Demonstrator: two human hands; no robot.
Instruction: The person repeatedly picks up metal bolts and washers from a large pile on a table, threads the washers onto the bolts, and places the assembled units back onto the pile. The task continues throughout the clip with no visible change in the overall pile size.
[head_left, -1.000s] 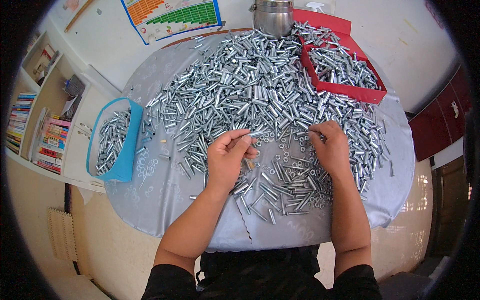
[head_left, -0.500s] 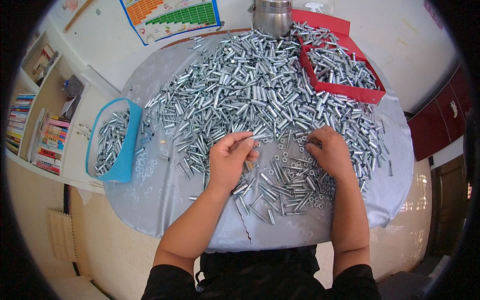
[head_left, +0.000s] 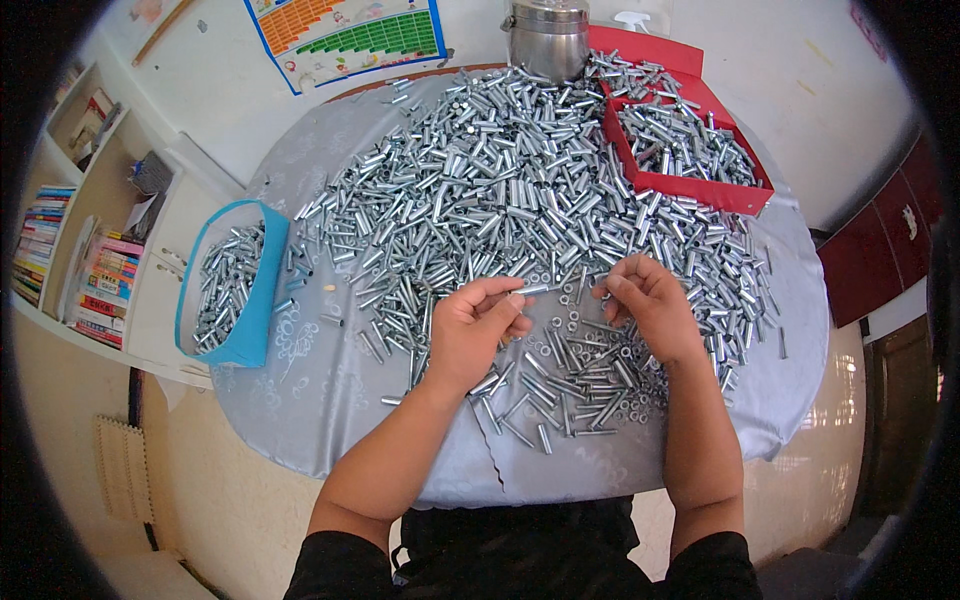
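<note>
Between the thumb and forefinger of my left hand (head_left: 468, 330) is a shiny metal sleeve (head_left: 530, 290), lying nearly level and pointing right. My right hand (head_left: 650, 305) faces it across a short gap, fingertips pinched together. Whatever small piece it may hold is too hidden to name. Beneath and between the hands lie loose nuts (head_left: 572, 317) and washers, with bolts (head_left: 600, 385) scattered nearer to me. Behind both hands rises a broad heap of metal sleeves and bolts (head_left: 490, 170).
A blue bin (head_left: 270, 290) of metal pieces stands at the table's left. The red box (head_left: 690, 190) at the back right is full of them too. A steel pot (head_left: 548, 45) stands at the far edge. The grey tablecloth (head_left: 330, 430) has a tear at the front.
My right hand has lifted off the nuts, turned and drawn its fingertips together toward the left hand. The left hand has shifted slightly right and nearer me, still gripping the sleeve.
</note>
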